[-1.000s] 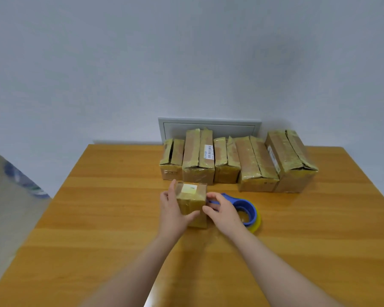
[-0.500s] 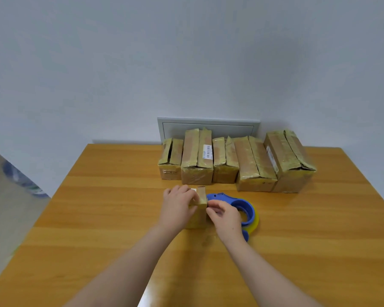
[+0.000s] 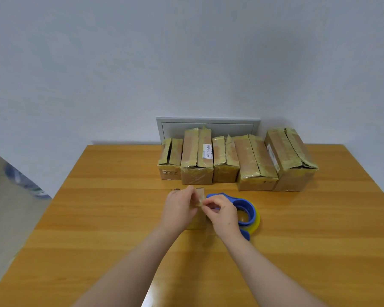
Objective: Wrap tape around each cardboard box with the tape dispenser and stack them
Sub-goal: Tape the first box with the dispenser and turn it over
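While the left hand (image 3: 179,209) grips the small box (image 3: 200,196) from the left, the right hand (image 3: 222,214) pinches at its right top edge, so both hands are close together on it. It seems to stand on end on the table (image 3: 98,218). One tape dispenser (image 3: 245,209) lies just right of the right hand, the nearer one. Five boxes (image 3: 196,160) sit in a row farther back.

We see a plain pale wall (image 3: 186,52) w/ a grey framed panel (image 3: 208,123) set low behind an orange-brown wooden table (image 3: 98,218). Left: grey floor (image 3: 2,218), blurred blue-white obj. (image 3: 24,185) on it. Soft, even light.
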